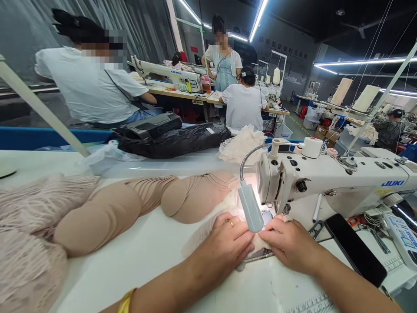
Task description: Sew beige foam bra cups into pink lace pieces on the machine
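My left hand point(224, 243), with a ring on one finger, lies flat with fingers stretched over a piece of pale lace fabric point(200, 237) on the white table. My right hand point(288, 243) presses the same fabric beside it, fingers curled down near the needle area of the white JUKI sewing machine point(329, 180). The machine's gooseneck lamp point(250, 206) hangs just above my fingertips and hides part of them. Stacks of beige moulded bra cups point(130, 204) lie in rows to the left of my hands.
A black phone point(355, 250), scissors point(374, 232) and clips lie right of the machine. Pink lace heaps point(29, 226) sit at the left. Black bags point(176, 139) lie behind. Other people sit and stand at sewing tables in the background.
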{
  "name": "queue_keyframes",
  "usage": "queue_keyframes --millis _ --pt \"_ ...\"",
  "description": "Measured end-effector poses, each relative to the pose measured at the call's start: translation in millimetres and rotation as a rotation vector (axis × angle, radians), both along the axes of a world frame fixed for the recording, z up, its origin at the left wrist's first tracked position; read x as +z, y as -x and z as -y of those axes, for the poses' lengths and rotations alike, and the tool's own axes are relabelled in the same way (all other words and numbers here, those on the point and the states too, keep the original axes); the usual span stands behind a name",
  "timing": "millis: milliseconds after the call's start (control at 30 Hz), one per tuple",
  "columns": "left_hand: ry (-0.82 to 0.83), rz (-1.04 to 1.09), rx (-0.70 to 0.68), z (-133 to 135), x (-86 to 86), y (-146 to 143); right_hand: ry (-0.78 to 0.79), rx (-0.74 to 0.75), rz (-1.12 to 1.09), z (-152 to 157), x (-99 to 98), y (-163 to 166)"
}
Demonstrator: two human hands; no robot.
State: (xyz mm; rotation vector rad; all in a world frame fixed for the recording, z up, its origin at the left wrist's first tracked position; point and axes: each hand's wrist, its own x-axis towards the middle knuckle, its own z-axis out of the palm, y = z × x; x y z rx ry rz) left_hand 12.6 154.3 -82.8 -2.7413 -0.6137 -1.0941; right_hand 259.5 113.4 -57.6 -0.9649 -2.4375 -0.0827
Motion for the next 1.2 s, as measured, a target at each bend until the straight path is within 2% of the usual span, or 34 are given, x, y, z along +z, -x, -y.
queue_keyframes --millis 67,267,367,600,767,1000,1200 --pt "0.015 -0.022 -0.037 -7 1.0 2 -0.008 -0.012 0.000 -1 -1.1 0" --pt "0.174 -0.105 -0.087 -17 23.9 3 -0.001 -0.078 0.039 -4 -7.0 1" --pt "0.212 -0.123 -0.101 -21 28.5 4 0.017 -0.093 0.045 -4 -9.3 1" --pt "0.183 -0.107 -0.147 -31 28.2 5 -0.011 -0.078 0.029 -5 -8.8 1" --pt "0.193 -0.123 -0.131 -32 27.2 4 -0.044 -0.061 0.013 -4 -8.3 0" --pt "0.248 -0.195 -0.080 -39 33.2 6 0.033 -0.128 0.016 -3 -9.2 2" --pt "0.203 -0.153 -0.052 -48 18.7 -1 0.047 -0.122 0.006 -6 -10.9 -1"
